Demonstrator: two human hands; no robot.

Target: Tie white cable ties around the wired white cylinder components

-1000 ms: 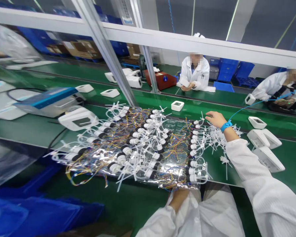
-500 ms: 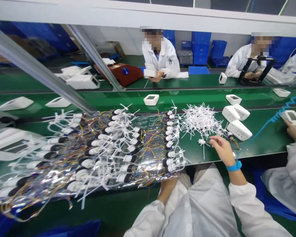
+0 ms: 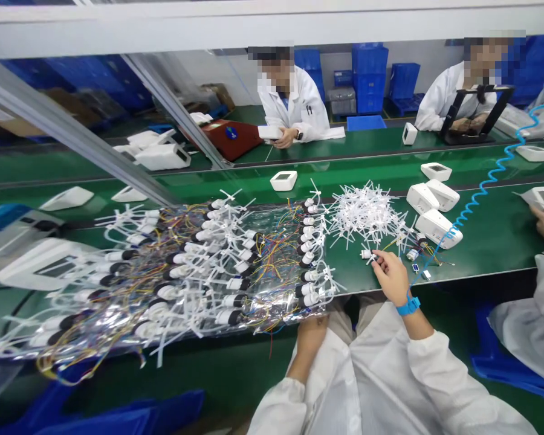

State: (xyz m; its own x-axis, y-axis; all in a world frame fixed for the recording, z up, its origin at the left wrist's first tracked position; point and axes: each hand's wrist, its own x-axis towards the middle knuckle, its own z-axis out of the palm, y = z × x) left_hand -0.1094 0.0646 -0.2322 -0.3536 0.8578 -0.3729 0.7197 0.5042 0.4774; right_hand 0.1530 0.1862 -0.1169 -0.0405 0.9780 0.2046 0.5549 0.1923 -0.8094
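Observation:
My right hand point(image 3: 391, 277), in a blue wrist strap point(image 3: 408, 306), is at the table's front side with thumb and fingers pinched at a small white cylindrical part point(image 3: 367, 254). A white strip sticks out by the fingertips. Just behind lies a heap of white cable ties point(image 3: 362, 211). My left hand point(image 3: 312, 329) is low at the table edge, beside the plastic sheet; its fingers are hidden. On that clear sheet point(image 3: 278, 226) lie rows of black-and-white cylindrical pumps point(image 3: 229, 317) with tubes, cable ties and coloured wires.
White device housings point(image 3: 437, 228) stand right of the heap, near a wired part point(image 3: 419, 246) and two small pieces point(image 3: 416, 268). A blue coiled hose point(image 3: 485, 192) hangs at right. More housings point(image 3: 283, 180) lie on the green belt. Co-workers sit opposite and at right.
My right hand has moved a little left, and its fingers have come to the small white part. The view has shifted slightly. My left hand stays low by the table edge.

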